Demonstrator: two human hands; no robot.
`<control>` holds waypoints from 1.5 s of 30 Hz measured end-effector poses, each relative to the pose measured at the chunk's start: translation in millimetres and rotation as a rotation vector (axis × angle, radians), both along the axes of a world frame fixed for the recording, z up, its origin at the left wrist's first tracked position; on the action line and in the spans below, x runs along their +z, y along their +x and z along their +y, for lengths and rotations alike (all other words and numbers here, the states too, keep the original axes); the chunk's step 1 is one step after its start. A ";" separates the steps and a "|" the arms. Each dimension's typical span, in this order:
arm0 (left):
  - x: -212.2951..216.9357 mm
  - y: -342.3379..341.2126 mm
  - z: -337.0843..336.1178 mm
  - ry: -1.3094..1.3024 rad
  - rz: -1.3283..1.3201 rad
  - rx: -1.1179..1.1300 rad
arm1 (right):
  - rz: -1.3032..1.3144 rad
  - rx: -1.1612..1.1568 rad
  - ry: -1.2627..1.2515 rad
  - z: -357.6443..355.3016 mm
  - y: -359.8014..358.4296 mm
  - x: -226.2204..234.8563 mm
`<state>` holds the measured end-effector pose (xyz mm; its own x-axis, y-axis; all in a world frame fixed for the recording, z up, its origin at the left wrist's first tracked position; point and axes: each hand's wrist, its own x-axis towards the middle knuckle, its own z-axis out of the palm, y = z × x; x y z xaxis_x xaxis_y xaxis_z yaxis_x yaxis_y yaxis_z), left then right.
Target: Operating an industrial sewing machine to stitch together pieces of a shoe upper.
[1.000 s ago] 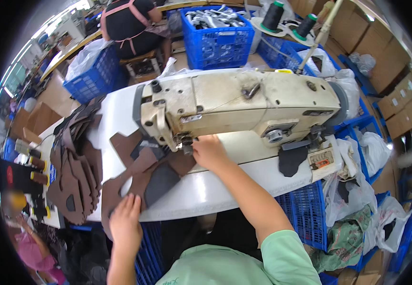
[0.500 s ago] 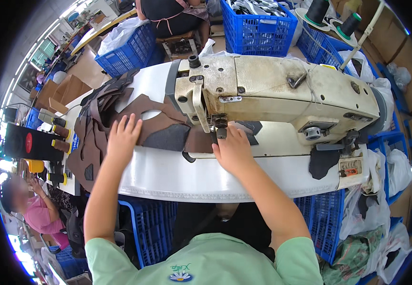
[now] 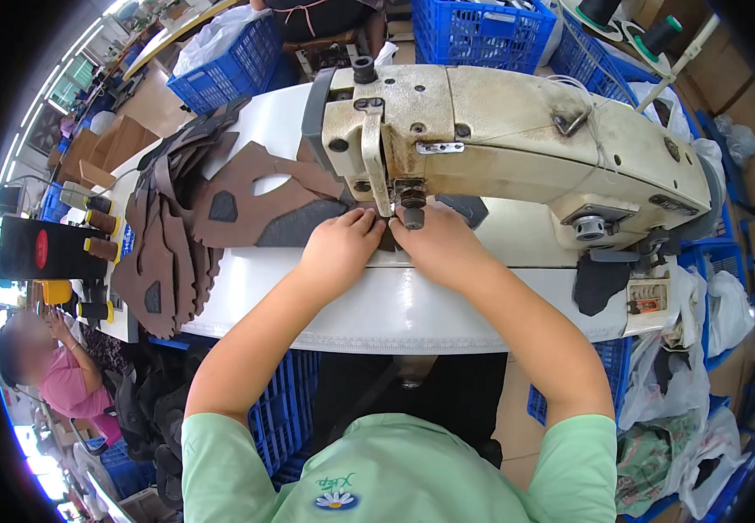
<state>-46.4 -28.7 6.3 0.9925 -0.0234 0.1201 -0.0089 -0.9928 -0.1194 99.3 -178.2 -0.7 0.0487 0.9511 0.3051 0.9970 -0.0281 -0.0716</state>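
Observation:
An industrial sewing machine [image 3: 517,131] stands across a white table. My left hand [image 3: 340,251] is closed, its fingers bunched at a small brown leather-like piece [image 3: 387,241] just left of the needle area. From the other side my right hand [image 3: 440,246] is closed on the same piece, its fingertips partly hidden behind the machine head. Most of that piece lies under my hands. Left of my left hand lies a large brown cut piece [image 3: 229,228] with an oval hole and dark grey patches. More brown cut pieces [image 3: 155,261] are heaped at the left.
Thread spools [image 3: 100,222] and a black box [image 3: 46,248] stand at the far left. A dark grey piece [image 3: 602,283] lies at the table's right. Blue crates [image 3: 482,35] stand behind; plastic bags [image 3: 669,383] hang at the right. A person in pink [image 3: 72,379] sits left.
My left hand has moved right, from the large brown piece to the needle area beside my right hand. The large piece now lies uncovered. The view has shifted slightly.

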 end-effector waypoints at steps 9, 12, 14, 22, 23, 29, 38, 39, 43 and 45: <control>-5.2 0.2 0.8 -0.109 -0.138 -0.024 | -0.077 -0.054 0.041 -7.9 -7.6 -15.4; -6.9 1.9 1.7 -0.167 -0.166 -0.019 | -0.005 -0.016 0.100 -8.4 -1.8 -12.6; -7.2 4.6 -3.0 -0.200 -0.185 -0.007 | 0.029 -0.006 0.141 -11.0 8.2 -14.6; -12.7 0.1 0.0 -0.218 -0.236 -0.018 | 0.044 -0.001 0.172 -13.5 0.0 -17.8; -12.3 -0.2 2.4 -0.220 -0.232 -0.006 | 0.047 -0.022 0.194 -13.3 -2.3 -18.9; -13.9 0.1 14.9 -0.282 -0.291 -0.079 | 0.070 -0.045 0.227 -13.6 -5.1 -17.5; -24.5 -1.6 34.7 -0.335 -0.310 -0.140 | 0.129 -0.053 0.204 -11.2 -4.5 -20.8; -25.3 -1.7 34.6 -0.345 -0.319 -0.135 | 0.116 -0.055 0.191 -10.9 -4.9 -20.3; -27.2 0.6 32.6 -0.352 -0.350 -0.139 | 0.075 -0.057 0.190 -12.5 -4.4 -20.1; -26.9 0.8 33.5 -0.352 -0.361 -0.152 | 0.054 -0.076 0.189 -12.3 -5.3 -20.9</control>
